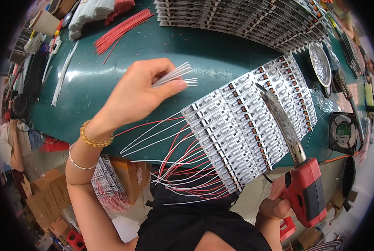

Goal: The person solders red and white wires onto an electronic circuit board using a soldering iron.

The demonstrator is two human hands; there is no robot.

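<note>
My left hand is closed around a bunch of short white wires, their ends fanning out past the thumb, above the green table. My right hand grips a red and black soldering gun at the lower right. Its long, darkened metal tip reaches over a panel of small silvery circuit modules set in rows. Red and white wires trail from the panel's left side over the table's near edge. Whether the tip touches the panel, I cannot tell.
Far back stands a large stack of similar module panels. Loose red wires, a white wire bundle and a few white strands lie at the left. An oval metal dish and a small fan are at the right.
</note>
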